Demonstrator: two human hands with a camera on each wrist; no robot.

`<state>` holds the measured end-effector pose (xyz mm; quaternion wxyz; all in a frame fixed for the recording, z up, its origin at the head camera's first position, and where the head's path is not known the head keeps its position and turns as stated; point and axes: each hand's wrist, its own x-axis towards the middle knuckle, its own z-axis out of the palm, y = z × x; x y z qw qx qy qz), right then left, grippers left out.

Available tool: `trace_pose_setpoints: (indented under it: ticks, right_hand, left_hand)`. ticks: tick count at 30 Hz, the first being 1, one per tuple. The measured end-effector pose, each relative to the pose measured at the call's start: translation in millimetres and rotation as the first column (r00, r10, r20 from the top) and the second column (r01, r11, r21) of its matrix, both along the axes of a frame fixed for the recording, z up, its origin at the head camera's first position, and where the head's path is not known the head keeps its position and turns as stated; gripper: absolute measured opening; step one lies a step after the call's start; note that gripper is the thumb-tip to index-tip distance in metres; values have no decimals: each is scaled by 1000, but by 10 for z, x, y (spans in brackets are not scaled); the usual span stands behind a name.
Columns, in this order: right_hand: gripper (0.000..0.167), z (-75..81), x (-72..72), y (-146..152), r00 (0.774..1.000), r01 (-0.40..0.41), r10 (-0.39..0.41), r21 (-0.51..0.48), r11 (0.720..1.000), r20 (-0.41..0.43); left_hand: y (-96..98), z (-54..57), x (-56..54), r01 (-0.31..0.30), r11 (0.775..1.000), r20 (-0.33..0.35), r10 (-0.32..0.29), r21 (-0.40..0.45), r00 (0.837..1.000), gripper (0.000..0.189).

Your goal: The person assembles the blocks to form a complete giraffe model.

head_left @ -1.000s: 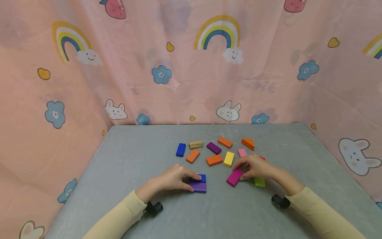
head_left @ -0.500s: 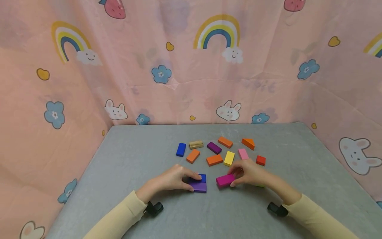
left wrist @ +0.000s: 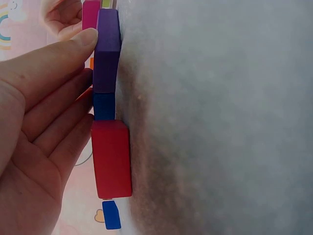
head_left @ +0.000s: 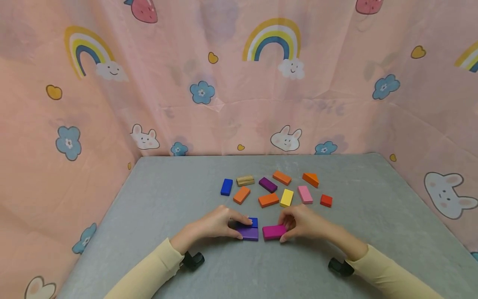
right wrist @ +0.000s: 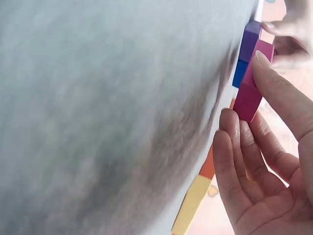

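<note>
In the head view my left hand (head_left: 216,224) rests over a purple block (head_left: 248,234) and a blue block (head_left: 254,223), which lie side by side. Its thumb touches the purple block, and its fairly straight fingers reach over the blue one. The left wrist view also shows a red block (left wrist: 111,159) under this hand, hidden from the head camera. Just to the right, my right hand (head_left: 306,222) pinches a magenta block (head_left: 271,232) between thumb and fingers. A small gap separates the magenta block from the purple one.
Behind the hands lie scattered blocks, among them another blue block (head_left: 226,187), a wooden piece (head_left: 245,180), a yellow block (head_left: 286,198), a pink block (head_left: 305,194), an orange triangle (head_left: 310,180) and a small red block (head_left: 326,201). A pink printed curtain (head_left: 239,120) borders the grey table (head_left: 157,195).
My right hand has moved left with the magenta block and turned it lengthwise beside the purple block. The pink and small red blocks have come into full sight. My left hand has stayed put.
</note>
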<state>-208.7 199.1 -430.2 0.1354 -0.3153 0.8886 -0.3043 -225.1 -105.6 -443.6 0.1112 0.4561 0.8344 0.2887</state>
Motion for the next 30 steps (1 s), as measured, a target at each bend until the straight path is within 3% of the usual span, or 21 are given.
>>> trace_pose_setpoints:
  ticks: [30]
  right_hand:
    - [36,-71,-35,-175,999,-51,50,32,998,11]
  left_hand:
    - [6,36,16,-1,1000,-3,1,-13,1000,42]
